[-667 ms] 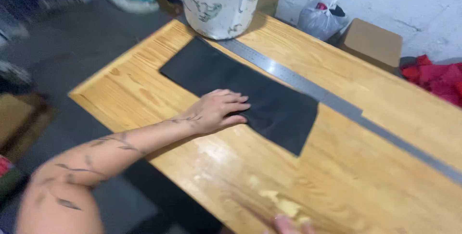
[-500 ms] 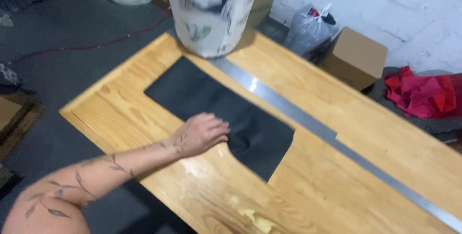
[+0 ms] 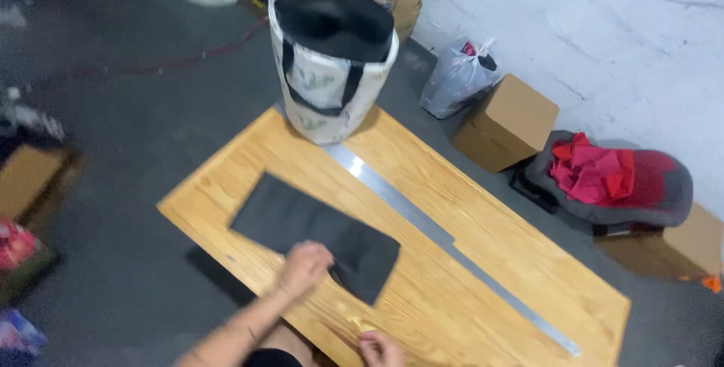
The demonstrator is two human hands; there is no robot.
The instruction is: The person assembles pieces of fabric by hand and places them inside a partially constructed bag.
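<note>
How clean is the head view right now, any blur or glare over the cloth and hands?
Head view: left hand and black cloth are slightly soft; the floor at the left edge is smeared with motion blur; light is flat, with mild sheen on the metal ruler and no hard shadows.

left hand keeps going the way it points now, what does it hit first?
The left hand already rests on the near edge of the black cloth; straight on it slides across that, then probably meets the metal ruler.
</note>
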